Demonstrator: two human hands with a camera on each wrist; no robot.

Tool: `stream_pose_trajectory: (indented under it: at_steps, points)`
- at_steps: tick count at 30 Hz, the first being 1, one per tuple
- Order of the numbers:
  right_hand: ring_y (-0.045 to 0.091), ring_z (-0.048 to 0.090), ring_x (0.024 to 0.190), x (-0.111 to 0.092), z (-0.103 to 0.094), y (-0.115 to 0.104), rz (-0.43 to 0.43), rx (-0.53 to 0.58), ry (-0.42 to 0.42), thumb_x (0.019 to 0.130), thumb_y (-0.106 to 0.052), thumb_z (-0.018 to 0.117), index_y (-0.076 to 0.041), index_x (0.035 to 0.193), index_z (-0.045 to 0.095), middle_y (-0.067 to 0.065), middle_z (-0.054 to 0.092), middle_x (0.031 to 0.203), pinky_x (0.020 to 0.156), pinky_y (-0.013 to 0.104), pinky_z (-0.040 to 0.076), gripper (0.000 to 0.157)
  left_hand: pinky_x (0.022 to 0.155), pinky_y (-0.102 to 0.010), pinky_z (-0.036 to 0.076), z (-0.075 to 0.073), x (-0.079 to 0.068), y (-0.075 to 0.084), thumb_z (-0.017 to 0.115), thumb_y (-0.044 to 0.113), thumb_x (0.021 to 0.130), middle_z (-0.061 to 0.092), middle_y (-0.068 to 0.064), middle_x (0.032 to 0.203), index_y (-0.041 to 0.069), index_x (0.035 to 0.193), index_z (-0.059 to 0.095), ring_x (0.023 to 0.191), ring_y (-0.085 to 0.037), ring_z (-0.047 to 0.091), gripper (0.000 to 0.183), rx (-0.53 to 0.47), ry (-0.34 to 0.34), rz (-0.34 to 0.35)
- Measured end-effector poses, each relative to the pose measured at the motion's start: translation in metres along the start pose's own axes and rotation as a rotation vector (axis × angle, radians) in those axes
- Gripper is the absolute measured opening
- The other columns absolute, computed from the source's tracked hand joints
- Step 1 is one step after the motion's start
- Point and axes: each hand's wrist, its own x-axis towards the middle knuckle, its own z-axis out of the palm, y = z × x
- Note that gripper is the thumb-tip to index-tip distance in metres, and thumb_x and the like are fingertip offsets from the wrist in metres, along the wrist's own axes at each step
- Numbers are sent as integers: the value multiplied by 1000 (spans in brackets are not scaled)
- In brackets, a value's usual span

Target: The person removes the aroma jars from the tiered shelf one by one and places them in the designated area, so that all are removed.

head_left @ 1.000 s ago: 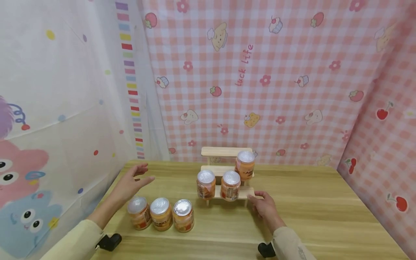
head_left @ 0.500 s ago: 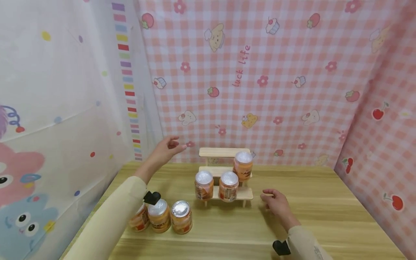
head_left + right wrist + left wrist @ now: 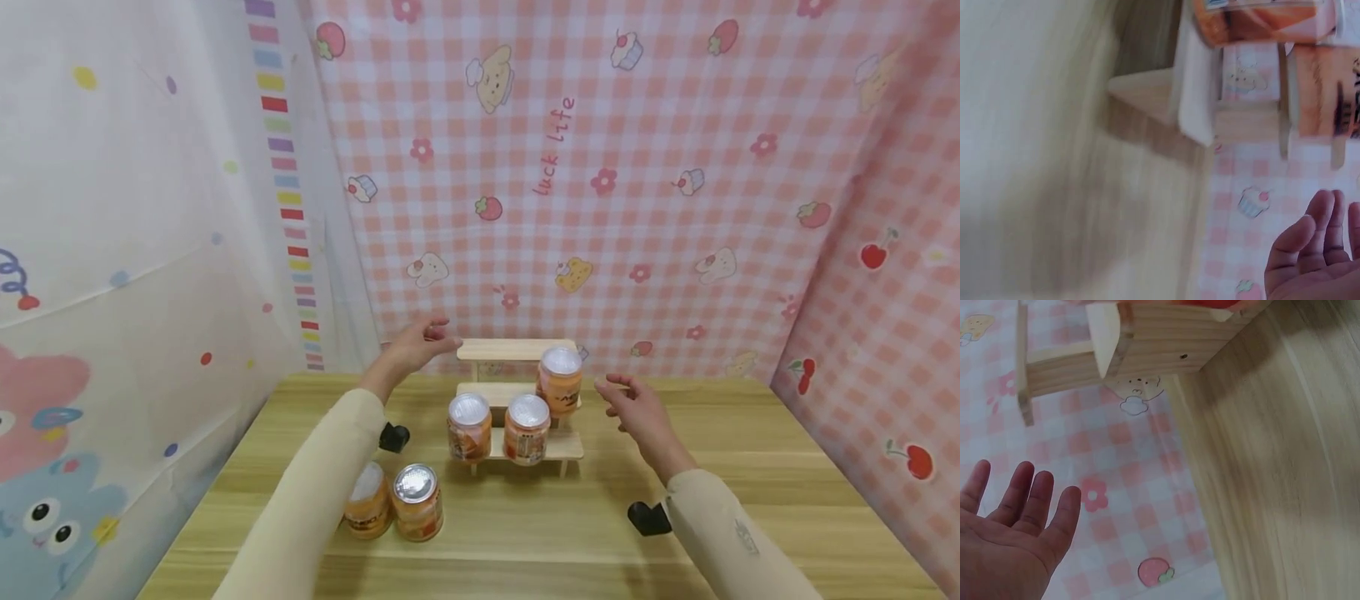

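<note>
A small three-step wooden stand (image 3: 516,349) is at the back of the table. Two orange-labelled cans with silvery lids, a left one (image 3: 469,433) and a right one (image 3: 527,435), stand on its lowest step; another can (image 3: 559,387) is on the right of the middle step. My left hand (image 3: 414,348) is beside the left end of the top step, fingers relaxed, holding nothing; whether it touches the wood I cannot tell. To the right of the stand hovers my right hand (image 3: 639,414), its fingers loosely bent and apart from the cans.
Two similar cans, one partly covered by my left sleeve (image 3: 315,492) and the other (image 3: 417,504) in full view, stand on the wooden table (image 3: 510,550) at front left. A pink checked cloth (image 3: 645,225) hangs close behind the stand.
My left hand has moved up and right from above the loose cans to the stand's top left. My right hand left the lowest step's right end and rose. The left sleeve now hides one loose can.
</note>
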Motion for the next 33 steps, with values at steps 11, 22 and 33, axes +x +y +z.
stream_pose_trajectory:
  at_steps: [11, 22, 33]
  points:
    - [36, 39, 135, 8, 25, -27, -133, 94, -115, 90, -36, 74, -8, 155, 28, 20, 38, 148, 108, 54, 35, 84, 101, -50, 44, 19, 7, -5, 69, 41, 93, 50, -20, 138, 12, 146, 46, 127, -37, 47, 65, 86, -51, -33]
    - [33, 51, 122, 16, 34, -30, -198, 63, -91, 91, -26, 74, -4, 145, 44, 19, 52, 135, 100, 45, 43, 65, 101, -50, 44, 23, 14, -10, 71, 33, 93, 50, -18, 136, 11, 142, 52, 127, -35, 47, 56, 57, -45, -20]
    - [27, 51, 109, 13, 11, -20, -218, 37, 11, 86, -37, 78, -4, 140, 48, 16, 52, 127, 88, 36, 45, 70, 97, -48, 47, 26, 13, -16, 64, 35, 97, 54, -18, 134, 15, 148, 46, 123, -33, 51, 58, 69, -60, -10]
